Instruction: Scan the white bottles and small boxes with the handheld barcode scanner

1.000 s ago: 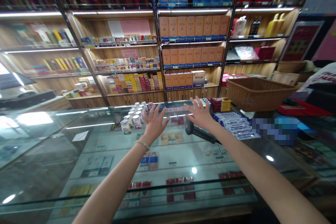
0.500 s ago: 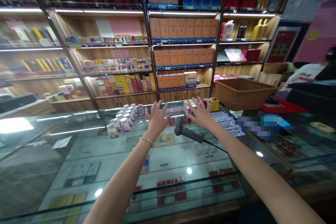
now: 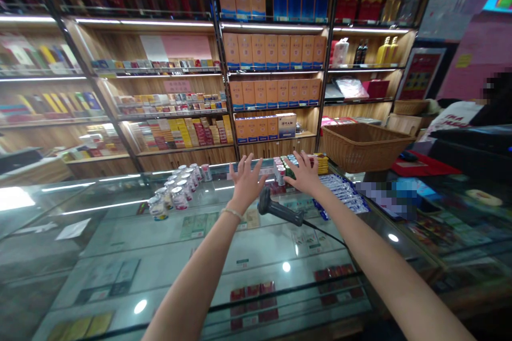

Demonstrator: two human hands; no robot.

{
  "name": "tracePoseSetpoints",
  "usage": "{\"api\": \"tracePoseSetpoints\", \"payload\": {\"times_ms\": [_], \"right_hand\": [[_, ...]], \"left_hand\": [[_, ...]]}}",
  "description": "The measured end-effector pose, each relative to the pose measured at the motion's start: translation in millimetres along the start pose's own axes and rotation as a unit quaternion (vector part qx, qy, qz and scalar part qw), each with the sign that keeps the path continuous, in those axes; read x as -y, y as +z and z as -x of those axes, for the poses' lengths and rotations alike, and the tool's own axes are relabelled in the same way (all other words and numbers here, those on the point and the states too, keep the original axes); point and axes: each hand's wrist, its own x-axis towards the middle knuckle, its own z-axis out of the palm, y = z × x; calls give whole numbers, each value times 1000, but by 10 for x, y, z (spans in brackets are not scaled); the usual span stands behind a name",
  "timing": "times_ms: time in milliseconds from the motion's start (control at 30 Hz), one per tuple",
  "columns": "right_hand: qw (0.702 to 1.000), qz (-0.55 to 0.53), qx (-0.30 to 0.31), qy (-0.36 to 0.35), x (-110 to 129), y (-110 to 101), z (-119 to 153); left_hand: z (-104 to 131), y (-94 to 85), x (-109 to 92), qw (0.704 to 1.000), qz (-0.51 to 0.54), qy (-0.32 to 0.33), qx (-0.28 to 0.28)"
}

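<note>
My left hand [image 3: 246,182] is spread open above the glass counter [image 3: 216,256], with a light bracelet on its wrist and nothing in it. My right hand [image 3: 304,175] also has its fingers apart and is empty, close to a group of small cylindrical packs [image 3: 280,170]. Just below and between the hands lies a black handheld scanner [image 3: 280,211] with its cable running right. Several white-lidded containers [image 3: 180,192] stand in rows left of my left hand. Blue and white packets [image 3: 344,193] are laid out beside my right forearm, and yellow packs [image 3: 322,164] sit behind them.
A brown wicker basket [image 3: 366,146] stands at the right back of the counter, near a red mat [image 3: 416,166]. Shelves with orange boxes [image 3: 272,50] line the back wall. A person in a white shirt [image 3: 454,117] is at the far right.
The view has tilted and turned slightly, so the shelves sit lower and the counter items further left. My left hand has shifted a little right relative to the containers. Both hands remain spread.
</note>
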Motion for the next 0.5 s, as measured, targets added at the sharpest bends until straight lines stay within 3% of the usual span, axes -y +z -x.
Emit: {"api": "tracePoseSetpoints", "payload": {"times_ms": [500], "right_hand": [[999, 6, 29, -17, 92, 199, 18]], "left_hand": [[59, 161, 33, 1000, 9, 4, 25]]}}
